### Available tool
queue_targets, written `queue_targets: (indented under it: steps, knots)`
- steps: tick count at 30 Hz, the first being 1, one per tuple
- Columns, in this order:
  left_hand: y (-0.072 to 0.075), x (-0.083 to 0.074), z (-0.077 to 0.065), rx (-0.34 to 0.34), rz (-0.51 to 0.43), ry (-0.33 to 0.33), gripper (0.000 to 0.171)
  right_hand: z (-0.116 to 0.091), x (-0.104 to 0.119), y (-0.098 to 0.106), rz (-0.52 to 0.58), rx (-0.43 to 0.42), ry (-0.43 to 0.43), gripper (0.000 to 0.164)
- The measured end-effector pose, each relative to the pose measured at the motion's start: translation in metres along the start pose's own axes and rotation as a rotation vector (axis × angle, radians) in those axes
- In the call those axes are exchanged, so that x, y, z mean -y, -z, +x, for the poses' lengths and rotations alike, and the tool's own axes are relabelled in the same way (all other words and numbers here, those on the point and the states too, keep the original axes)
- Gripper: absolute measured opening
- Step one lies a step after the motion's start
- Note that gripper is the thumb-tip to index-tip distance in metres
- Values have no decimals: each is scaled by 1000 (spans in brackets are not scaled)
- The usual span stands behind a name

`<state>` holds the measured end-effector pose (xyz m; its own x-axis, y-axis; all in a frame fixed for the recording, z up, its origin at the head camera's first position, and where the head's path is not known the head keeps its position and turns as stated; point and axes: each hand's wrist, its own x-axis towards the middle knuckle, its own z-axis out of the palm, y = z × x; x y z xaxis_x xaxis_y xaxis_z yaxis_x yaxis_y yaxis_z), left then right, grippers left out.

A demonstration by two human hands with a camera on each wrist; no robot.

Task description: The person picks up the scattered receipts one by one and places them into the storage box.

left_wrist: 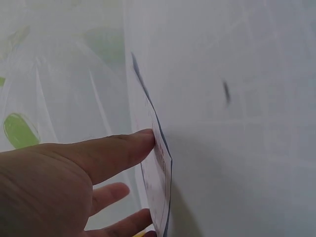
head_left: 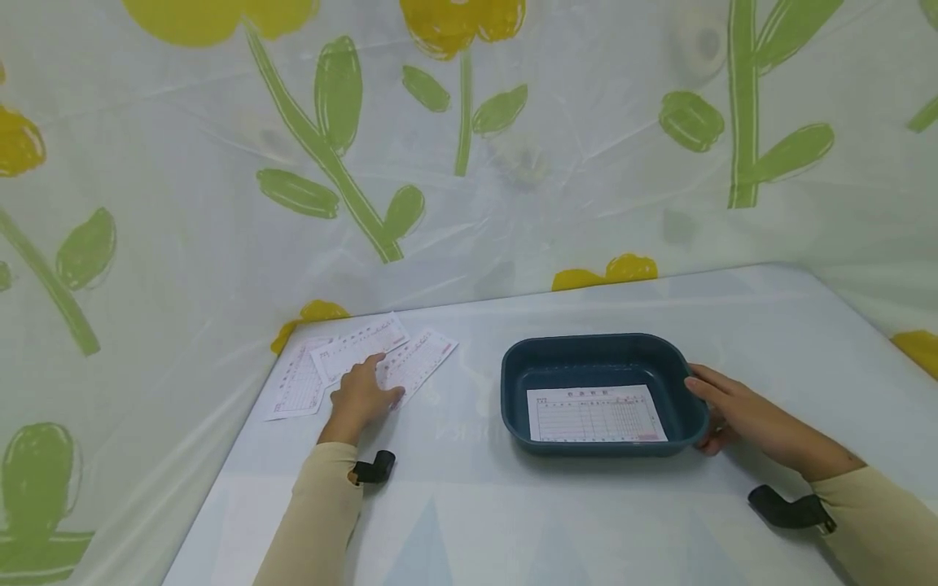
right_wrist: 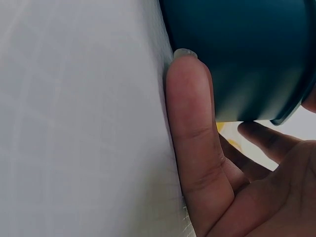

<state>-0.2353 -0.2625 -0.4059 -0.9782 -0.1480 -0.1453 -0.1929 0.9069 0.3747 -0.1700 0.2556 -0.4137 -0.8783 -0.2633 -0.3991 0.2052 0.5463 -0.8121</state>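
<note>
Three white slips with pink print (head_left: pixel 352 358) lie fanned near the table's far left corner. My left hand (head_left: pixel 375 381) rests flat on them with straight fingers. In the left wrist view its thumb (left_wrist: pixel 123 148) touches the edge of one slip (left_wrist: pixel 160 168). A dark teal tray (head_left: pixel 513 382) stands mid-table with one printed form (head_left: pixel 595 413) lying flat inside. My right hand (head_left: pixel 705 413) holds the tray's right end, fingers over the rim and thumb low on the wall. The right wrist view shows the thumb (right_wrist: pixel 190 108) pressed along the tray's wall (right_wrist: pixel 242 54).
The table (head_left: pixel 476 505) is covered in pale plastic sheeting. Sheets printed with yellow flowers and green leaves (head_left: pixel 337 146) hang close behind and to the left. Black wrist straps (head_left: pixel 374 468) (head_left: pixel 787 509) sit on both sleeves.
</note>
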Motion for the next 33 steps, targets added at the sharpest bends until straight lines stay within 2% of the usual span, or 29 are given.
queue_targets:
  steps: [7, 14, 20, 25, 33]
  knots:
    - [-2, -1, -3, -30, 31, -12, 75, -1, -1, 0, -25, 1, -4, 80]
    - [-3, -1, -2, -42, 41, -16, 73, -1, -2, -1, -1, 2, 1, 79]
    - [-5, 0, 0, -38, 35, 4, 72, 0, -3, -1, -5, 3, 3, 79]
    - [-6, -2, 0, -42, 46, -5, 67, 0, -5, 0, -13, 4, -1, 79]
    - [-4, -4, -2, -31, 11, -12, 65, 1, -4, 0, -11, 6, -8, 80]
